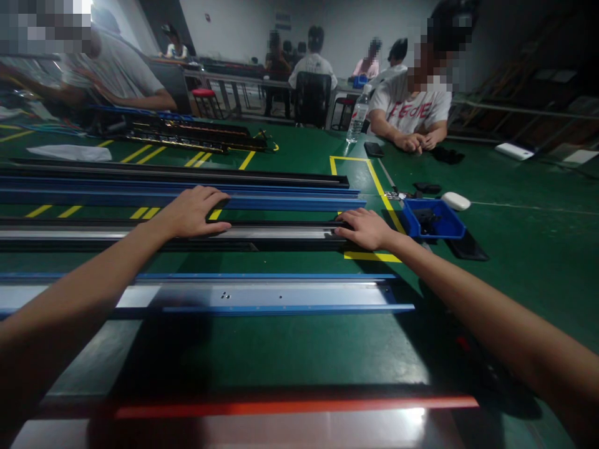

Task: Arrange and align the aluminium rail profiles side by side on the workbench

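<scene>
A long black and silver rail (281, 234) lies across the green table in front of me. My left hand (194, 211) is curled over its far edge near the middle, thumb on the near side, gripping it. My right hand (365, 227) holds the rail's right end, fingers wrapped on it. Behind this rail lie blue rails (290, 201) and a black rail (262, 178). Nearer to me lies a silver rail with blue edges (262, 296).
A blue bin (452, 219) with dark parts stands right of my right hand, next to a white object (455, 201). A seated person (414, 109) rests both hands on the table at the far right, beside a water bottle (358, 116). Other people sit further back.
</scene>
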`<action>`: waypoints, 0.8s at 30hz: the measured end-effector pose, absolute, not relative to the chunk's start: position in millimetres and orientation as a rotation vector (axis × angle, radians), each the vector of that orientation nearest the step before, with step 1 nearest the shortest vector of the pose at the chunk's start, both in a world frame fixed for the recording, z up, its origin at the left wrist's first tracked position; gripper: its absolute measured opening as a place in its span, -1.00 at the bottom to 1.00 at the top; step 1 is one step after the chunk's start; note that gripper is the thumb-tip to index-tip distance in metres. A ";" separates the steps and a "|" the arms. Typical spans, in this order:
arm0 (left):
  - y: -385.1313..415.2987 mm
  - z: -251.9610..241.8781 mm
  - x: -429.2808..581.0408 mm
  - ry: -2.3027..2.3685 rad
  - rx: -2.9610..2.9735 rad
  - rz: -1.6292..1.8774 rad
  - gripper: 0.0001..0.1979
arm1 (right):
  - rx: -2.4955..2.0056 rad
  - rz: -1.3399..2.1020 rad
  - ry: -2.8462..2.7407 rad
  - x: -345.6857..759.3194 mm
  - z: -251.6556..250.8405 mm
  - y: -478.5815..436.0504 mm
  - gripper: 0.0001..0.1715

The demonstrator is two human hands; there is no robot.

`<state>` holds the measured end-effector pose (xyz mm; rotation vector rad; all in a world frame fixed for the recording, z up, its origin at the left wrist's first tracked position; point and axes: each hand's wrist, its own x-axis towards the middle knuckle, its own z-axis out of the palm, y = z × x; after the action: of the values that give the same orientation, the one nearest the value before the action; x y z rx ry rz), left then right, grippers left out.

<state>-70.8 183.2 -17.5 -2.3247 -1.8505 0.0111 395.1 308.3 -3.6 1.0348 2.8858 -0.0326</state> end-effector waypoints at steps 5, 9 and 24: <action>183.0 -18.2 -72.4 -1.859 -2.323 -0.013 -0.12 | 1.050 -0.038 2.882 394.8 -3.5 307.9 -0.32; 182.1 -18.0 -71.9 -1.866 -2.330 -0.046 -0.09 | 1.062 -0.050 2.883 395.0 -5.2 308.4 -0.32; 182.0 -19.6 -72.7 -1.893 -2.333 -0.101 -0.07 | 1.074 -0.059 2.865 395.6 -5.9 309.0 -0.33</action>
<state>-72.7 182.0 -19.6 -2.3331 -1.8928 -0.1012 395.6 309.0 -5.9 1.0737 2.8654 -0.0594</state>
